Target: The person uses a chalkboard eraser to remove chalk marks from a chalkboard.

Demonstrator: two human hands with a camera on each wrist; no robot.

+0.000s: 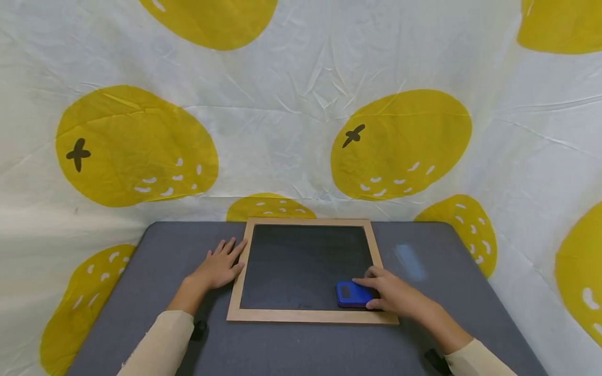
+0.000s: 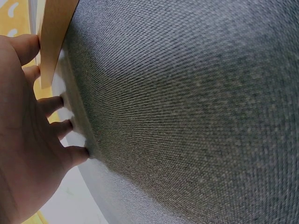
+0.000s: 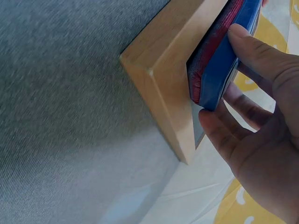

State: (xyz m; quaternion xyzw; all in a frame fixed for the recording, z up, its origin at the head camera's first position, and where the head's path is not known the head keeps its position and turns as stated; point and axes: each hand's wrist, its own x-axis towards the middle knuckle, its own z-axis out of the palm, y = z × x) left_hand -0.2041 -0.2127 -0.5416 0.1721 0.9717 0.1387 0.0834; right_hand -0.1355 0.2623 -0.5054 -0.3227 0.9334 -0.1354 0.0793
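A small blackboard [image 1: 301,261] in a light wooden frame lies flat on the grey table. My right hand [image 1: 392,292] grips a blue chalkboard eraser [image 1: 350,294] at the board's lower right corner. In the right wrist view the eraser [image 3: 217,65] shows a reddish felt underside facing the board, with thumb and fingers [image 3: 217,133] around its blue back. My left hand [image 1: 215,267] has its fingers spread, with thumb and a fingertip touching the frame's left side. The left wrist view shows that hand [image 2: 32,126] beside the wooden frame edge [image 2: 56,37], its other fingers reaching over the table.
The grey table [image 1: 301,350] has rounded far corners. A pale patch of light [image 1: 410,262] falls on it right of the board. Behind and around hangs a white cloth [image 1: 277,141] printed with large yellow fruit shapes. Dark bands [image 1: 198,330] sit at both wrists.
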